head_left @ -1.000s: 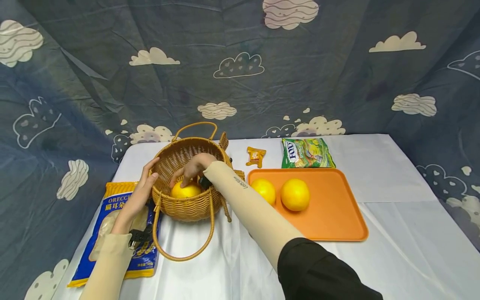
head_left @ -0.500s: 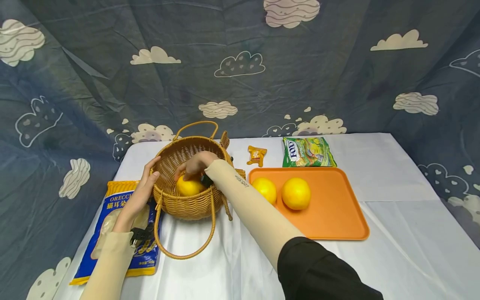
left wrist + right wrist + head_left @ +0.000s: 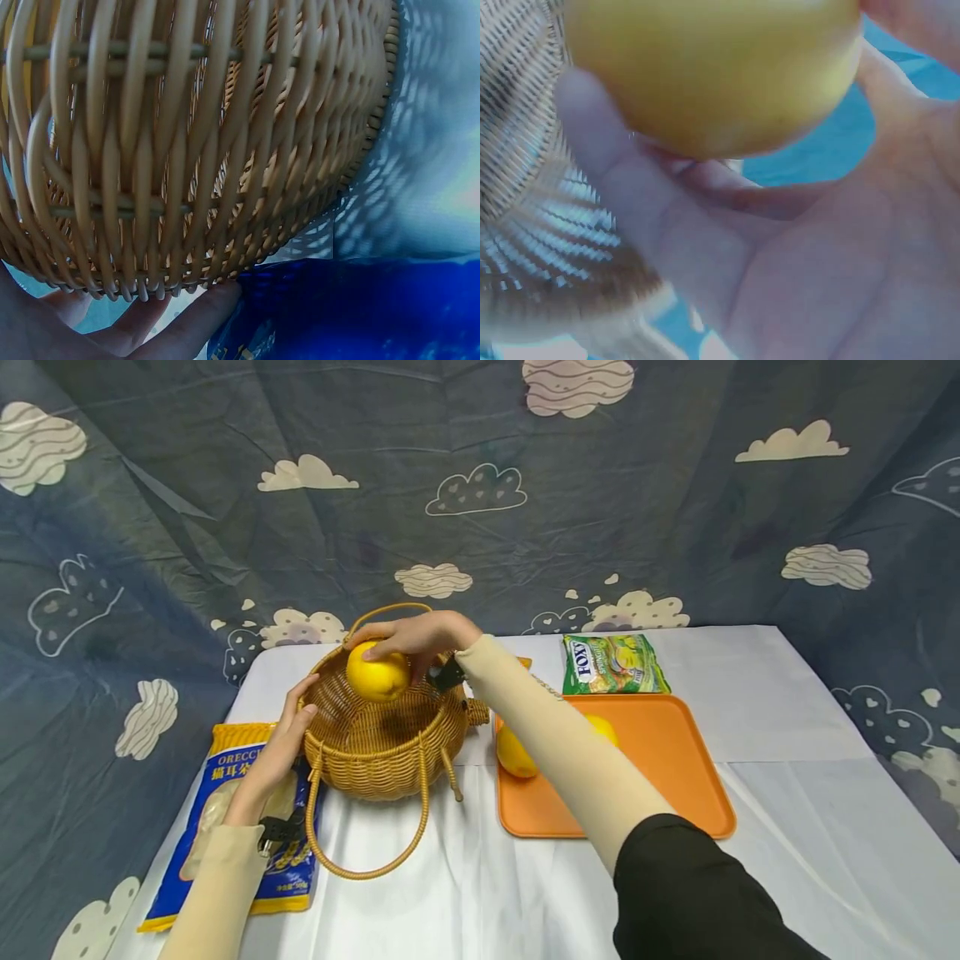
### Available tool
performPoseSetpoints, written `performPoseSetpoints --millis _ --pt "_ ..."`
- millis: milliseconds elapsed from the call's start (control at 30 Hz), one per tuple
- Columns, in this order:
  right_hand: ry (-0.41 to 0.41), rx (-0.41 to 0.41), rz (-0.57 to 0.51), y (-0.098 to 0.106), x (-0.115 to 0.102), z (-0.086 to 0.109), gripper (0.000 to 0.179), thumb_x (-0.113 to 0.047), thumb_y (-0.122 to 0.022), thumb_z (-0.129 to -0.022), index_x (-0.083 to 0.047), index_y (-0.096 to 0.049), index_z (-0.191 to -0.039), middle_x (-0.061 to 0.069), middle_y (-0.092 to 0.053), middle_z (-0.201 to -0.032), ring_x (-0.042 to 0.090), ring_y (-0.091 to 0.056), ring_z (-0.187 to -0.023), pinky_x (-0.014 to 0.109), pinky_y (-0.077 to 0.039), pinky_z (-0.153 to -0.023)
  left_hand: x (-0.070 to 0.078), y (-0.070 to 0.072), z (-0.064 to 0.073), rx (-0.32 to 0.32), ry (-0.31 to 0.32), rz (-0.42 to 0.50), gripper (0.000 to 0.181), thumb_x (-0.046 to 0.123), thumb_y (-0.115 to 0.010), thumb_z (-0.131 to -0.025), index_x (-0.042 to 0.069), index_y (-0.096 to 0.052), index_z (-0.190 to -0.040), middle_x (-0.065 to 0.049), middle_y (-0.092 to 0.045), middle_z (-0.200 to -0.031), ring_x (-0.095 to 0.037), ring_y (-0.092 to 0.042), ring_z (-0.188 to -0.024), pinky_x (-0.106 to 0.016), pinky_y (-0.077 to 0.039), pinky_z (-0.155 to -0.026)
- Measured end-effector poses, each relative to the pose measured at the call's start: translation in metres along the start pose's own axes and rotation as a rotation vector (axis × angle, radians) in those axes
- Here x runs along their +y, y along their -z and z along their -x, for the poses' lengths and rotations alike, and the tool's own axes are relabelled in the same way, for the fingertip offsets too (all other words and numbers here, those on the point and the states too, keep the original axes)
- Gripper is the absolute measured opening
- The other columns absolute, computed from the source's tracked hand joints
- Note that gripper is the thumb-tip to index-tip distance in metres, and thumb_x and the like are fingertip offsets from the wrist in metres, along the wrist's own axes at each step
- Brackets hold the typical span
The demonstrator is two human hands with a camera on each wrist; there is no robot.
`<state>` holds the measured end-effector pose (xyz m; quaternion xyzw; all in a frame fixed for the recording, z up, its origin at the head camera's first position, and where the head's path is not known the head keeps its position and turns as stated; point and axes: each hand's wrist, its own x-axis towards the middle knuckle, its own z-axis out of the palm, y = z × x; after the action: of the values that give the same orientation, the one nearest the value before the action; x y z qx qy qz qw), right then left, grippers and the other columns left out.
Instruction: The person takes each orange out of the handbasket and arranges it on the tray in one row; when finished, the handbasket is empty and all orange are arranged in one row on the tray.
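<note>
My right hand [image 3: 423, 639] holds a round yellow orange [image 3: 377, 674] above the mouth of a brown wicker basket [image 3: 375, 774]. Thumb and fingers curve round the orange [image 3: 712, 75] in the right wrist view. On the basket's left side, my left hand [image 3: 279, 747] grips the rim. The left wrist view shows the woven wall of the basket [image 3: 187, 150] close up, with fingers [image 3: 187, 322] at its edge. Two more oranges lie on an orange tray [image 3: 660, 768], partly hidden by my right forearm.
A blue and yellow pasta bag [image 3: 180, 868] lies under the left forearm. Behind the tray is a green candy bag [image 3: 615, 664]. A small orange-brown packet [image 3: 526, 662] is mostly covered by the right sleeve. One basket handle [image 3: 375, 872] droops over the front; dark cloud-print cloth hangs behind.
My right hand has lifted the orange up from inside the basket to above its opening. The left hand keeps its place on the rim.
</note>
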<state>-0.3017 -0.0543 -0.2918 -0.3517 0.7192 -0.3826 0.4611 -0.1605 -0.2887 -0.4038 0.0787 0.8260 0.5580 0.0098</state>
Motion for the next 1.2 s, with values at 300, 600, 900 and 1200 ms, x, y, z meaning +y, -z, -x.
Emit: performPoseSetpoints --millis 300,600,900,1200 --pt "0.161 0.143 -0.052 0.022 0.028 0.077 0.043 -0.025 -0.052 -0.099 -0.023 -0.033 -0.138 0.012 -0.036 -0.135 0.032 -0.060 -0.089 0.049 -0.052 -0.078 0.001 0.000 0.002 -0.005 -0.025 0.015 0.054 0.027 -0.029 -0.106 0.016 -0.007 -0.154 -0.018 -0.002 -0.156 -0.044 -0.009 -0.139 -0.062 -0.010 -0.107" --pt "0.162 0.313 -0.146 0.029 0.097 0.159 0.050 -0.021 -0.054 -0.098 -0.023 -0.029 -0.141 0.018 -0.037 -0.132 0.036 -0.055 -0.101 0.046 -0.051 -0.081 -0.001 -0.001 0.002 -0.016 -0.027 0.015 0.054 0.027 -0.028 -0.106 0.016 -0.006 -0.154 -0.019 0.000 -0.156 -0.045 -0.008 -0.139 -0.063 -0.011 -0.106" --pt "0.107 0.480 -0.258 0.020 0.171 0.227 0.049 -0.012 -0.054 -0.097 -0.024 -0.028 -0.137 0.020 -0.031 -0.135 0.037 -0.049 -0.108 0.049 -0.047 -0.089 -0.003 -0.001 0.003 -0.025 -0.039 0.025 0.054 0.029 -0.028 -0.106 0.016 -0.006 -0.154 -0.018 0.001 -0.156 -0.046 -0.009 -0.138 -0.066 -0.013 -0.105" --pt "-0.011 0.632 -0.274 -0.005 0.218 0.263 0.049 -0.015 -0.053 -0.096 -0.016 -0.023 -0.135 0.021 -0.030 -0.134 0.038 -0.042 -0.110 0.041 -0.046 -0.089 -0.001 -0.002 0.003 -0.020 -0.036 0.019 0.055 0.029 -0.028 -0.105 0.015 -0.005 -0.154 -0.020 0.001 -0.156 -0.046 -0.008 -0.138 -0.065 -0.011 -0.105"
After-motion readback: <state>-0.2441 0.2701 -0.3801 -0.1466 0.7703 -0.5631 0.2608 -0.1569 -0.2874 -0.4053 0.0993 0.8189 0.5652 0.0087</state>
